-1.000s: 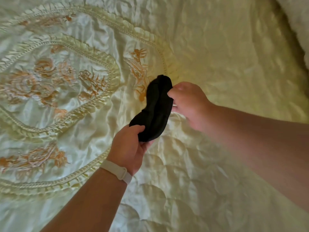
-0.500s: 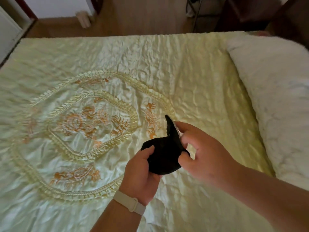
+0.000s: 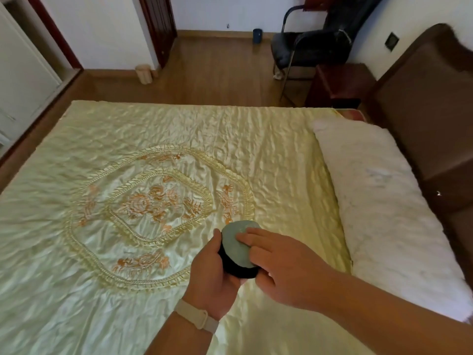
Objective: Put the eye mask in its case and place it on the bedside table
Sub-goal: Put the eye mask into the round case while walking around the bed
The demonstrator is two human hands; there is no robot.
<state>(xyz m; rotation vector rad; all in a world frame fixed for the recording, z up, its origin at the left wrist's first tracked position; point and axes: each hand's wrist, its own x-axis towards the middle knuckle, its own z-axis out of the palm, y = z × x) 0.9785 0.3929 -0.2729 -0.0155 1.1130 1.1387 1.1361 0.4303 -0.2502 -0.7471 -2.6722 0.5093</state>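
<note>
My left hand (image 3: 213,271) cups a black bundle (image 3: 236,269), which I take to be the folded eye mask, just above the bed. A grey-green rounded face (image 3: 235,245), either the mask's other side or its case, lies on top of the black part. My right hand (image 3: 279,262) rests flat on that grey-green face with its fingers spread. The dark red bedside table (image 3: 340,84) stands beyond the far side of the bed, next to the brown headboard (image 3: 422,103).
A pale yellow satin bedspread (image 3: 153,155) with orange embroidery covers the bed. A white fluffy pillow (image 3: 384,201) lies along the right side. A black chair (image 3: 309,44) stands on the wooden floor behind the bedside table.
The view has lifted from the bedspread to the whole room. The black item went from stretched between both hands to bunched in my left hand, with a grey-green face now showing under my right fingers.
</note>
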